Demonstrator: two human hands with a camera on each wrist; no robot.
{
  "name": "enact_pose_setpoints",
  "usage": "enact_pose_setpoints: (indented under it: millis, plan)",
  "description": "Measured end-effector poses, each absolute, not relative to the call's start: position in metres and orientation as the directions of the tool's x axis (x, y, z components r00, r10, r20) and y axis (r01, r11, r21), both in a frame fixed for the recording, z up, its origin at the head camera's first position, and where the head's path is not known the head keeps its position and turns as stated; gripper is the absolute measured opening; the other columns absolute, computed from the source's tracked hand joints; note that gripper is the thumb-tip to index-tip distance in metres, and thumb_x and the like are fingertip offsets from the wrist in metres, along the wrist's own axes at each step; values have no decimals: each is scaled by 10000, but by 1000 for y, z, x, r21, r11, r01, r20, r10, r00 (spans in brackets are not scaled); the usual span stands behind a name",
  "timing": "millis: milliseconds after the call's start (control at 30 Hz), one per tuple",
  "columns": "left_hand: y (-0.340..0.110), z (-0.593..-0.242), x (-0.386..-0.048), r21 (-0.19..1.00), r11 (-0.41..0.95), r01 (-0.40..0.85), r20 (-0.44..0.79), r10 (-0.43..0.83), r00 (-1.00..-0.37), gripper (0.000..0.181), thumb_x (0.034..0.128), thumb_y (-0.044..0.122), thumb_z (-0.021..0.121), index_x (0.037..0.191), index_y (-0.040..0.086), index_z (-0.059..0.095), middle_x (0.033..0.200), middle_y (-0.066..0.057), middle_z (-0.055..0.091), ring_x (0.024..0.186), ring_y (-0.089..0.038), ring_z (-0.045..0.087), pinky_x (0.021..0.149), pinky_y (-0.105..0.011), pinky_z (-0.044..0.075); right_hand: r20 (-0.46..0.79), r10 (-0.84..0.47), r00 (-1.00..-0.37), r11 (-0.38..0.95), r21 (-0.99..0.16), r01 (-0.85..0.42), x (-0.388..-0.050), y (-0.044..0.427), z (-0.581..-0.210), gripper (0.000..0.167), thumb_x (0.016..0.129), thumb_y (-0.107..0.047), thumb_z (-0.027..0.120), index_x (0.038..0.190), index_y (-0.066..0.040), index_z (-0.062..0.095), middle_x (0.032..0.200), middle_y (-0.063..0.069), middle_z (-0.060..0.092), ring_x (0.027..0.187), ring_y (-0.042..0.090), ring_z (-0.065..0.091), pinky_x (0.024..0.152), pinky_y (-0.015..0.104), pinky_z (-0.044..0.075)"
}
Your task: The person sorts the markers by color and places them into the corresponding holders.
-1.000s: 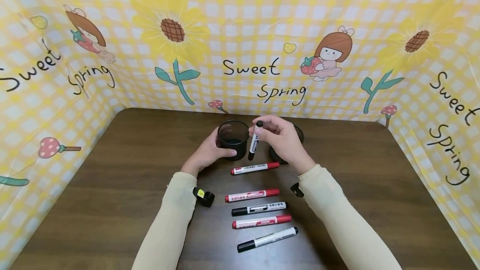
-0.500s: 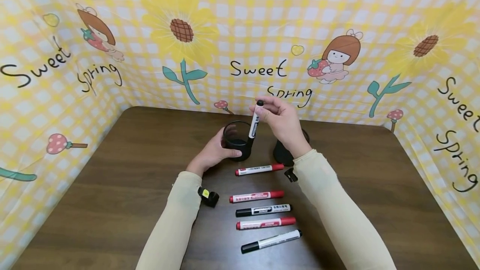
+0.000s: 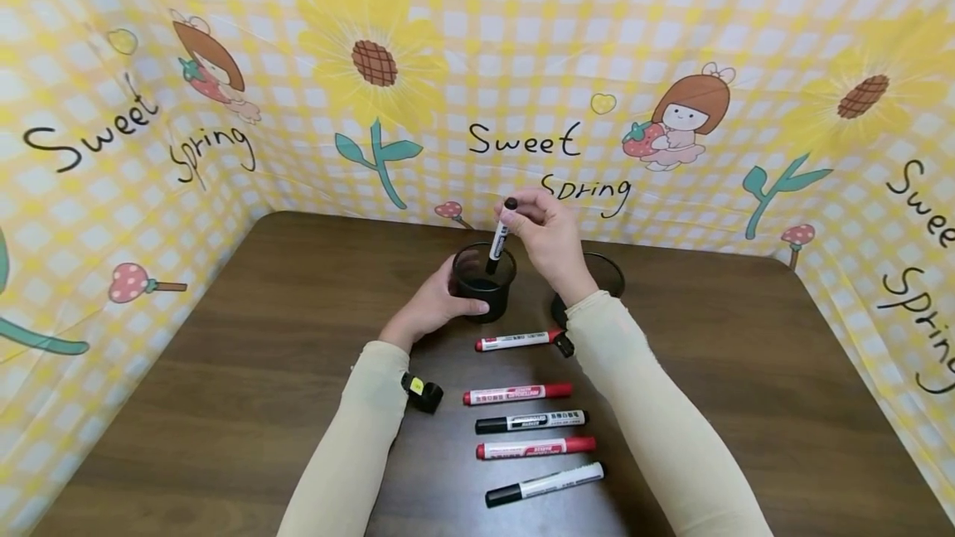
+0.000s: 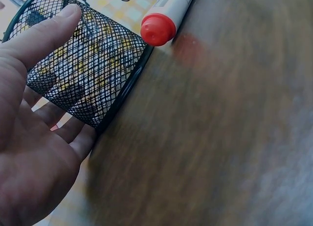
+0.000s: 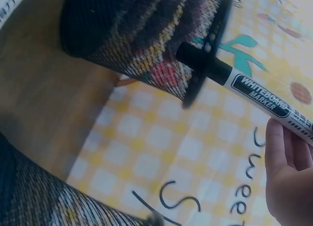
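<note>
My left hand (image 3: 433, 305) grips a black mesh pen holder (image 4: 93, 64) round its side, thumb on the near face and fingers behind. Over its mouth, my right hand (image 3: 552, 243) pinches a black whiteboard marker (image 5: 264, 96) near its upper end. The marker tilts, and its black capped lower end dips inside the rim, as the right wrist view shows. A second mesh pen holder (image 3: 608, 272) stands to the right, partly hidden behind the right hand and forearm. Just in front of the gripped holder lies a red marker (image 4: 161, 28).
Nearer on the wooden table (image 3: 224, 404) several markers lie in a column: a red marker (image 3: 517, 394), a black marker (image 3: 532, 422), another red marker (image 3: 535, 447) and another black marker (image 3: 546, 484). A checked cloth (image 3: 485, 65) rises behind the table and at its sides.
My right hand has lifted the black marker from beside the left pen holder, carried it over the rim, and its lower end has entered the mouth. The left hand keeps its grip.
</note>
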State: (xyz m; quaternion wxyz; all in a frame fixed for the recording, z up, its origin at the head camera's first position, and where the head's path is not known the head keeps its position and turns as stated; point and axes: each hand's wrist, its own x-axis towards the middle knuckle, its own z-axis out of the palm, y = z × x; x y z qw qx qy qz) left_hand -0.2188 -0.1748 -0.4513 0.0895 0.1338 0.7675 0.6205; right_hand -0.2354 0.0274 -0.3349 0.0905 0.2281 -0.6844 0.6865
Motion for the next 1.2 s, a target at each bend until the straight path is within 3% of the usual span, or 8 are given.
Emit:
enact_pose_setpoints:
  millis: [233, 700, 1200]
  plan:
    - [-174, -453, -219, 980, 179, 85, 24, 316, -949, 913, 804, 171, 880, 1546, 172, 346, 1462, -54, 485, 1321, -240, 467, 1096, -465, 353, 332, -239, -912, 80, -930, -360, -242, 17, -350, 173, 930, -17, 721, 1083, 52, 678, 1035, 171, 737, 972, 211, 704, 811, 288, 532]
    - [-176, -454, -220, 977, 209, 50, -18, 314, -949, 951, 825, 187, 865, 1576, 175, 281, 1500, -84, 450, 1348, -266, 431, 1116, -469, 318, 224, -292, -930, 259, -917, -302, -252, 8, -367, 179, 935, -69, 733, 1098, -9, 689, 951, 73, 750, 854, 171, 632, 719, 293, 452]
    - [-172, -424, -204, 984, 170, 50, -11, 336, -942, 915, 831, 107, 844, 1561, 90, 292, 1487, -137, 456, 1331, -298, 445, 1109, -463, 328, 222, -277, -935, 265, -918, -297, -253, 5, -371, 200, 939, -79, 728, 1129, -33, 688, 979, 71, 745, 930, 204, 654, 778, 334, 485]
